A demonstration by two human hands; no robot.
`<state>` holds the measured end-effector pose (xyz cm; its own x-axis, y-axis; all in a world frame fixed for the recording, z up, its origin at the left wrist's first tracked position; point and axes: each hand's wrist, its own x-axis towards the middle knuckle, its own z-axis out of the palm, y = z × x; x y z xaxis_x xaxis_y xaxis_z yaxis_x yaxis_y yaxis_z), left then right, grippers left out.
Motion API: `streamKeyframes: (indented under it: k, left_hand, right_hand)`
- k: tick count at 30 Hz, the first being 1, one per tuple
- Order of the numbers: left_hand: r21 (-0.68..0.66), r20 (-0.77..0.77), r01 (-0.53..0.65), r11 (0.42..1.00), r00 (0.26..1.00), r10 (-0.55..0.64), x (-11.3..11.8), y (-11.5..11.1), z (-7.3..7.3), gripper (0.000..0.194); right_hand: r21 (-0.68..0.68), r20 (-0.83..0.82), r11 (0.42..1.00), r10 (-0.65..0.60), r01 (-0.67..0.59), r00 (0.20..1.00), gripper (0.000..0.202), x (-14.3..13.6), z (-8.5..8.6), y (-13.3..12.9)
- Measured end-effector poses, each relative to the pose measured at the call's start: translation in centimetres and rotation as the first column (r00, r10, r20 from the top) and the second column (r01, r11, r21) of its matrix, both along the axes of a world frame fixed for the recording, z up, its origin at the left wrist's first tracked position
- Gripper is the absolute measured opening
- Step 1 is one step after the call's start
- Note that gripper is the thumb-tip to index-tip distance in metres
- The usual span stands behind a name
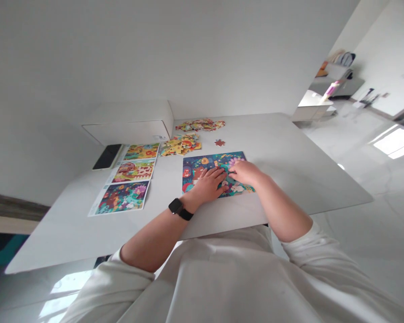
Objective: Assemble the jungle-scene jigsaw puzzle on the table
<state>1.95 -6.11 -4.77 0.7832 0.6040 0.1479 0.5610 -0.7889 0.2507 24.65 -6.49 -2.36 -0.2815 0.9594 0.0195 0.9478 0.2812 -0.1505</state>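
A colourful jigsaw puzzle (205, 160) with dark blue, animal-themed artwork lies flat on the white table, put together in a rectangle. My left hand (208, 185) rests on its middle, palm down with the fingers stretched out; a black watch is on that wrist. Over the puzzle's right part, my right hand (245, 172) has its fingers bent and drawn together, the tips touching the surface near my left fingertips. Whatever those fingers may pinch is hidden. One loose reddish puzzle piece (219, 142) lies just beyond the puzzle.
Yellow-orange puzzle pieces (180, 146) are heaped behind the puzzle, with red and yellow pieces (202, 124) by the wall. At left lie a printed picture sheet (129, 179) and a dark phone (107, 157). A white box (128, 130) stands behind them on the table (306, 170).
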Motion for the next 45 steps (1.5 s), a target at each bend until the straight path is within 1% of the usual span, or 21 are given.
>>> streamKeyframes:
  k: [2, 5, 7, 9, 11, 14, 16, 18, 20, 23, 26, 28, 31, 33, 36, 38, 40, 43, 45]
  left_hand:
    - [-0.007, -0.019, 0.011, 1.0, 1.0, -0.011, -0.1, -0.1, 0.2, 0.065]
    - [-0.025, -0.044, 0.038, 0.999, 0.998, -0.039, -0.7, -0.3, 0.5, 0.081]
    - [-0.041, -0.054, 0.063, 0.997, 0.996, -0.065, -1.4, -0.4, 0.7, 0.087]
    - [-0.054, -0.056, 0.08, 0.995, 0.995, -0.083, -2.1, -0.5, 0.8, 0.087]
    - [-0.056, -0.055, 0.079, 0.995, 0.995, -0.082, -2.6, -0.6, 0.9, 0.081]
    - [-0.05, -0.063, 0.074, 0.996, 0.995, -0.077, -2.7, -0.5, 0.9, 0.074]
    - [-0.038, -0.061, 0.079, 0.996, 0.995, -0.081, -2.6, -0.5, 0.9, 0.074]
    - [-0.017, -0.047, 0.08, 0.997, 0.996, -0.08, -2.5, -0.3, 0.7, 0.072]
    - [-0.003, -0.035, 0.081, 0.997, 0.996, -0.081, -2.4, -0.1, 0.4, 0.071]
    - [0.0, -0.03, 0.078, 0.997, 0.996, -0.078, -2.3, 0.3, 0.0, 0.073]
    - [-0.013, -0.029, 0.071, 0.997, 0.997, -0.071, -2.3, 0.7, -0.3, 0.075]
    - [-0.026, -0.032, 0.073, 0.997, 0.997, -0.074, -2.3, 0.8, -0.4, 0.076]
    - [-0.036, -0.03, 0.08, 0.996, 0.996, -0.081, -2.4, 0.8, -0.5, 0.077]
    - [-0.034, -0.02, 0.08, 0.996, 0.997, -0.08, -2.4, 0.7, -0.5, 0.076]
    - [-0.022, -0.007, 0.079, 0.997, 0.997, -0.079, -2.3, 0.5, -0.5, 0.075]
    - [-0.013, -0.003, 0.081, 0.997, 0.997, -0.081, -2.2, 0.2, -0.6, 0.073]
    - [-0.007, 0.001, 0.084, 0.996, 0.996, -0.084, -2.1, 0.0, -0.6, 0.069]
    - [-0.001, 0.032, 0.092, 0.996, 0.995, -0.092, -2.1, -0.4, -0.4, 0.064]
    - [-0.001, 0.103, 0.091, 0.996, 0.991, -0.09, -2.3, -0.3, 0.0, 0.061]
  right_hand:
    - [-0.026, -0.006, 1.0, -0.014, 0.014, 1.0, 0.027, -0.2, -0.2, -0.3]
    - [-0.065, -0.025, 0.996, -0.061, 0.06, 0.998, 0.047, -0.6, -0.5, -0.4]
    - [-0.09, -0.019, 0.993, -0.077, 0.075, 0.997, 0.052, -0.8, -0.4, -0.3]
    - [-0.112, -0.025, 0.991, -0.08, 0.077, 0.996, 0.053, -1.0, -0.3, -0.4]
    - [-0.114, -0.056, 0.991, -0.078, 0.071, 0.995, 0.054, -1.1, -0.1, -0.4]
    - [-0.095, -0.099, 0.995, -0.051, 0.042, 0.994, 0.055, -1.0, 0.2, -0.1]
    - [-0.118, -0.111, 0.993, -0.029, 0.016, 0.993, 0.053, -0.7, 0.6, 0.7]
    - [-0.171, -0.135, 0.985, -0.037, 0.014, 0.99, 0.045, 0.0, 1.1, 2.0]
    - [-0.194, -0.178, 0.979, -0.093, 0.057, 0.98, 0.037, 0.8, 1.7, 4.0]
    - [-0.099, -0.207, 0.975, -0.218, 0.201, 0.954, 0.034, 1.6, 2.3, 7.7]
    - [-0.055, -0.159, 0.953, -0.302, 0.297, 0.94, 0.033, 1.3, 2.2, 11.3]
    - [-0.063, -0.101, 0.935, -0.353, 0.348, 0.93, 0.036, 0.5, 1.8, 13.2]
    - [-0.078, -0.043, 0.901, -0.431, 0.427, 0.902, 0.049, -1.1, 1.1, 15.2]
    - [-0.081, -0.039, 0.876, -0.48, 0.476, 0.877, 0.057, -2.1, 0.7, 16.1]
    - [-0.103, -0.07, 0.834, -0.55, 0.543, 0.832, 0.06, -3.0, 0.4, 17.1]
    - [-0.133, -0.116, 0.816, -0.577, 0.563, 0.809, 0.058, -3.0, 0.2, 17.5]
    - [-0.146, -0.186, 0.821, -0.57, 0.551, 0.8, 0.053, -2.8, 0.0, 17.7]
    - [-0.11, -0.34, 0.856, -0.51, 0.505, 0.79, 0.033, -2.1, -0.2, 17.4]
    - [-0.094, -0.466, 0.888, -0.439, 0.451, 0.768, 0.018, -1.8, 0.0, 16.7]
